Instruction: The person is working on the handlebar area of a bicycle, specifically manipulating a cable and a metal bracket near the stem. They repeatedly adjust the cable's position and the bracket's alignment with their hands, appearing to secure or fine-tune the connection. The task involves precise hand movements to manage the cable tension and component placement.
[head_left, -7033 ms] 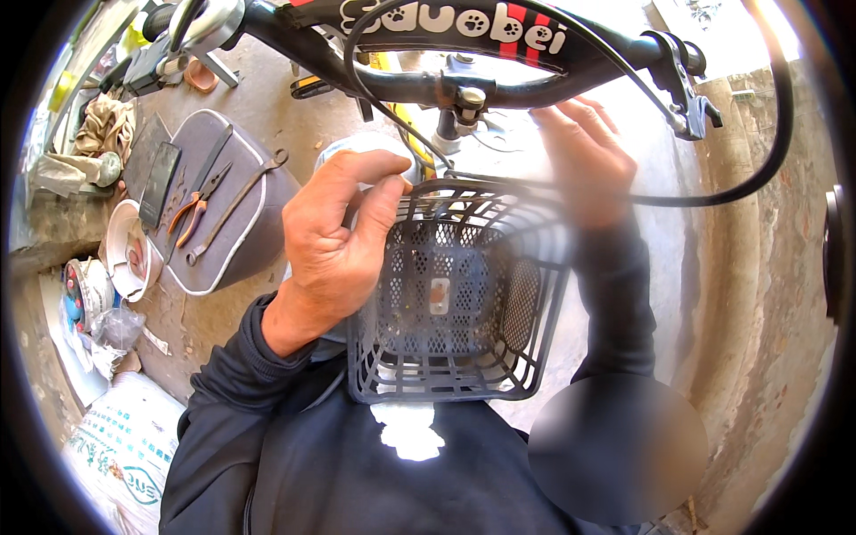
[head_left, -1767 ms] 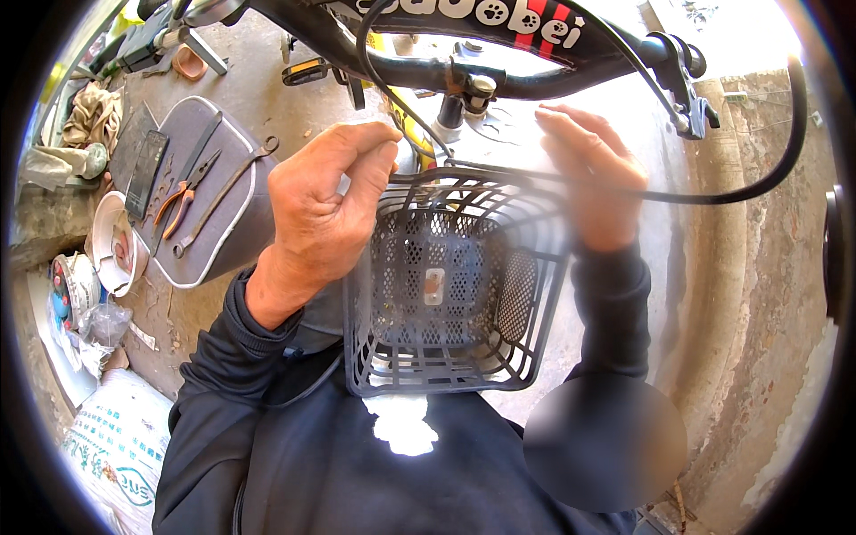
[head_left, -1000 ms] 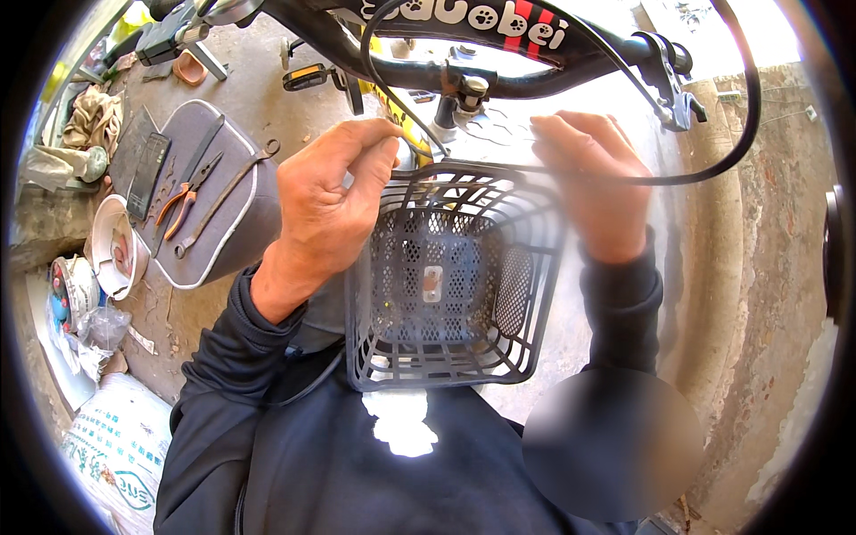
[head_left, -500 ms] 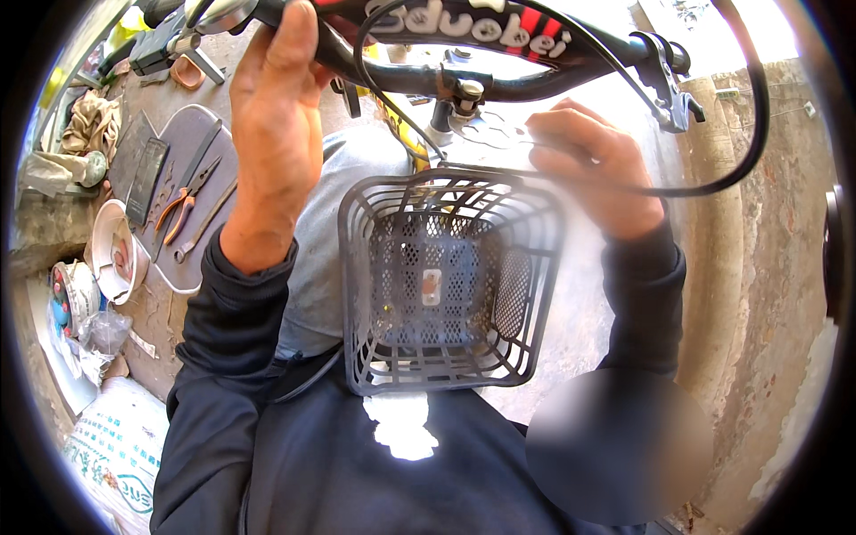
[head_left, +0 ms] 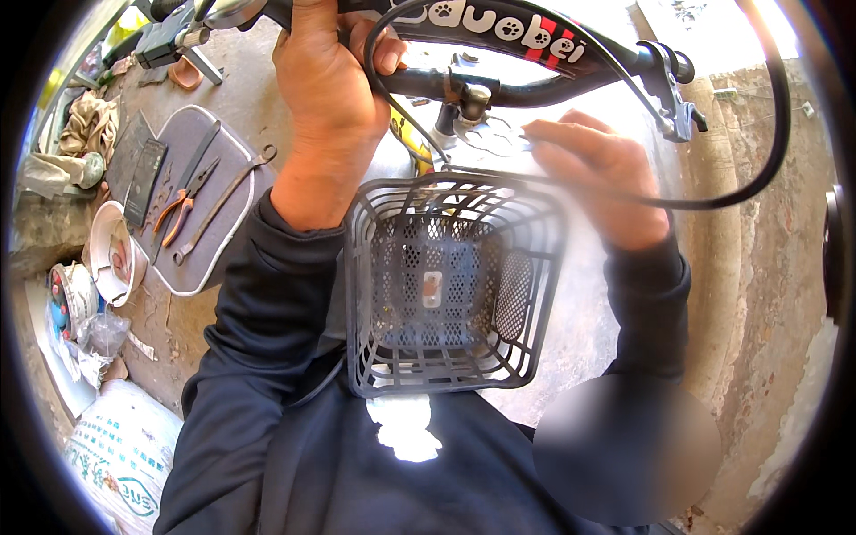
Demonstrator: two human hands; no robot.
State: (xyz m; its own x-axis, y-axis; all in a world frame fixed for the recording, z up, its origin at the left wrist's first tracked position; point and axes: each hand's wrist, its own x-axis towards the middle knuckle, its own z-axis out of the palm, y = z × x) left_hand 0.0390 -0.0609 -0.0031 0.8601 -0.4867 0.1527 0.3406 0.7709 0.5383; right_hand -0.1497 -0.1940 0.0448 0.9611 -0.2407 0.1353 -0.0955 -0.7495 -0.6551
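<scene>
A black bicycle handlebar (head_left: 548, 91) with a padded crossbar (head_left: 486, 27) spans the top of the view. My left hand (head_left: 330, 120) is wrapped round the bar left of the stem clamp bolt (head_left: 473, 100). Below the bolt is a shiny metal piece (head_left: 486, 138) with a curved outline. My right hand (head_left: 602, 169) is beside it, thumb and fingers pinched together; the hand is slightly blurred, and what lies between its fingertips cannot be made out. A black plastic basket (head_left: 434, 330) hangs below the bar, between my forearms. A black cable (head_left: 777, 116) loops past my right hand.
Left on the floor, a grey padded mat (head_left: 227, 178) bears pliers (head_left: 183, 205), a wrench (head_left: 218, 209) and a dark flat box (head_left: 145, 183). A white bowl (head_left: 116, 254) and a printed white sack (head_left: 125, 446) sit nearby. A worn wall (head_left: 776, 267) stands right.
My left hand has moved right along the handlebar and closed round it. The handlebar has shifted slightly right. My right hand stays by the metal piece.
</scene>
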